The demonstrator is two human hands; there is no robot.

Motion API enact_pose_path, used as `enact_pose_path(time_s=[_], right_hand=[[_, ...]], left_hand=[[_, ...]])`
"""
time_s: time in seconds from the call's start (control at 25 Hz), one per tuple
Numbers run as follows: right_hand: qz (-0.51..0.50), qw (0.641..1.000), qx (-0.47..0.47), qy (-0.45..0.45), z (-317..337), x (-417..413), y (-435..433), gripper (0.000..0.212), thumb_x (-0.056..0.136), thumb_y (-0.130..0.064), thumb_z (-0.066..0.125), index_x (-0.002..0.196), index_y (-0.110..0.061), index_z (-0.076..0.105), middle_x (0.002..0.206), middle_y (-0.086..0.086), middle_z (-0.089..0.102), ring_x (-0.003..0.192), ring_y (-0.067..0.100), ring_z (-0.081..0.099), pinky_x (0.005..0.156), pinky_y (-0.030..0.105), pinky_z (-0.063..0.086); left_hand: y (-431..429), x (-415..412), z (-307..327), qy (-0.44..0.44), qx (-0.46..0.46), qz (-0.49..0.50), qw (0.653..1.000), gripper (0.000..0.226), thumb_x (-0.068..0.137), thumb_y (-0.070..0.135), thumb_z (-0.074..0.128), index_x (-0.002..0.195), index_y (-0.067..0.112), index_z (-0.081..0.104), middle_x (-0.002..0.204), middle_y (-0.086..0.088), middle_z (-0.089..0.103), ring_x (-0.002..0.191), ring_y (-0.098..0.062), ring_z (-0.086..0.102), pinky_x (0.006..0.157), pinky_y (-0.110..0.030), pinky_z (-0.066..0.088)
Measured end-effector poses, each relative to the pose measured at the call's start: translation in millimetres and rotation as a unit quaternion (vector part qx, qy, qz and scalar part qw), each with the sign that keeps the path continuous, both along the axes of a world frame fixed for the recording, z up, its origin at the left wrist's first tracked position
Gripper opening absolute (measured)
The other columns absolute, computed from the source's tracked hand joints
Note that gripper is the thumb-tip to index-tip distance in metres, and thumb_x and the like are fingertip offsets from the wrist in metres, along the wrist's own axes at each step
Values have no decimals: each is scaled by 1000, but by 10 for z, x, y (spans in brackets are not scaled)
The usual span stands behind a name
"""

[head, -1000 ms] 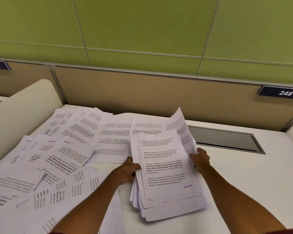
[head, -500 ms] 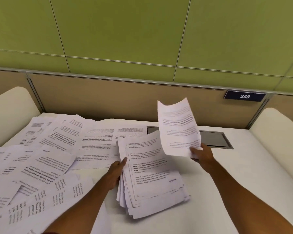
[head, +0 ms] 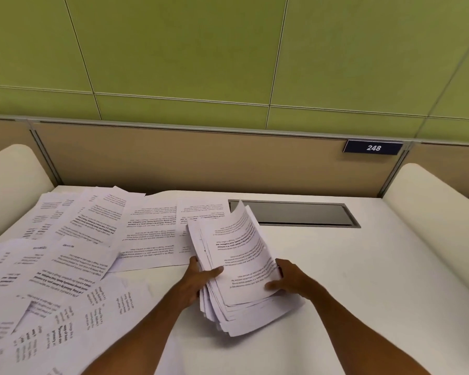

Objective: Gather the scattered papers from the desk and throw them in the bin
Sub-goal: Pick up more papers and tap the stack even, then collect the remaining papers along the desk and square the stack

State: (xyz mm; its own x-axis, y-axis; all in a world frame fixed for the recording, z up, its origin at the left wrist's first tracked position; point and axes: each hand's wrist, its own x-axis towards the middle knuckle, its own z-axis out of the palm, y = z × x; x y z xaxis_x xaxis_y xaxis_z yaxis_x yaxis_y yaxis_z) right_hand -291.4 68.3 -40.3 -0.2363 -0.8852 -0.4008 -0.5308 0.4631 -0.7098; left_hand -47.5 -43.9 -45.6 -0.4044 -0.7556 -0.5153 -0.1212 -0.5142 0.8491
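A thick stack of papers (head: 244,272) is being gripped from both sides near the middle of a white desk (head: 363,280). The left hand (head: 198,282) is being pressed against the stack's left edge, its thumb laid over the top sheet. The right hand (head: 287,280) is being closed on the right edge, thumb on top as well. The near end of the stack is resting on the desk, while the top sheets are being curled upward at the far end.

Many loose sheets (head: 73,253) are lying spread and overlapping across the left half of the desk, some touching the stack's far left corner. A grey cable slot (head: 295,213) is being shown just behind the stack, and a number plate (head: 372,148) reading 248 is fixed to the partition beyond.

The gathering step is judged to be in hand, and only partly done. Next, the left hand is likely to be needed for drawing more loose sheets onto the stack while the right is steadying it. No bin is being shown.
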Motion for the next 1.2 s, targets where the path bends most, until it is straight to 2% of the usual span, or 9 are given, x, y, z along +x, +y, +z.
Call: enact_pose_path(time_s=[0.12, 0.24, 0.4, 0.6, 0.76, 0.84, 0.96, 1.08, 1.2], right_hand=[[19, 999, 23, 40, 18, -66, 81, 70, 63, -53, 83, 116, -19, 53, 118, -2, 60, 108, 19, 58, 92, 32, 53], [-115, 990, -50, 70, 60, -192, 99, 100, 48, -78, 73, 124, -16, 52, 121, 6, 59, 112, 25, 57, 95, 37, 49], [-155, 984, -11, -91, 185, -434, 14, 95, 63, -59, 80, 135, -6, 45, 126, 14, 61, 112, 29, 61, 96, 38, 50], [2, 950, 41, -308, 121, -387, -87, 85, 58, -29, 92, 132, -10, 53, 124, 12, 67, 112, 34, 65, 97, 51, 51], [12, 935, 39, -354, -54, -209, -155, 100, 46, -22, 97, 133, -9, 50, 127, 19, 64, 112, 42, 63, 92, 56, 52], [-7, 947, 38, -319, -163, -90, -153, 110, 30, -29, 100, 127, -7, 54, 119, 17, 68, 108, 41, 65, 92, 56, 52], [-12, 959, 35, -280, -184, 62, -161, 76, 62, -9, 89, 129, -4, 52, 107, 8, 70, 98, 32, 66, 85, 47, 56], [-30, 972, 44, -229, -143, 114, -172, 51, 81, 6, 70, 126, -9, 52, 117, 13, 64, 110, 38, 60, 98, 55, 48], [-18, 973, 57, -224, -108, 192, -137, 49, 81, 5, 71, 124, -12, 52, 119, 13, 64, 112, 40, 60, 99, 58, 47]], left_hand=[[23, -55, -69, -39, -40, 11, 998, 77, 76, -14, 68, 138, 11, 30, 137, -16, 50, 117, -34, 53, 99, -48, 47], [62, 24, -78, -1, -68, 23, 997, 76, 76, -15, 67, 138, 16, 36, 138, -14, 50, 111, -30, 54, 94, -43, 50], [142, 207, -47, 87, -80, 1, 993, 68, 74, -5, 74, 128, 20, 41, 134, -10, 53, 99, -16, 60, 71, -21, 57], [230, 368, 22, 87, -87, -45, 991, 118, 29, 38, 96, 132, 21, 41, 123, 2, 59, 108, -14, 59, 80, -23, 57], [382, 520, 47, 8, -59, -6, 998, 77, 66, 10, 83, 135, 8, 47, 129, -12, 59, 107, -26, 62, 85, -34, 57], [458, 649, 89, -20, -47, 62, 997, 45, 83, 9, 70, 125, 6, 54, 118, -17, 64, 90, -22, 65, 73, -29, 57], [499, 1073, 127, -66, -118, 205, 969, 18, 88, 9, 64, 105, 10, 60, 106, -21, 65, 81, -22, 60, 63, -25, 48], [488, 1708, 87, -242, -218, 189, 926, 27, 81, 3, 69, 105, 14, 61, 117, -12, 62, 108, -28, 57, 80, -29, 47], [538, 2292, 2, -412, -205, -27, 887, 79, 63, 34, 86, 132, 26, 48, 146, -1, 40, 136, -24, 34, 113, -43, 28]])
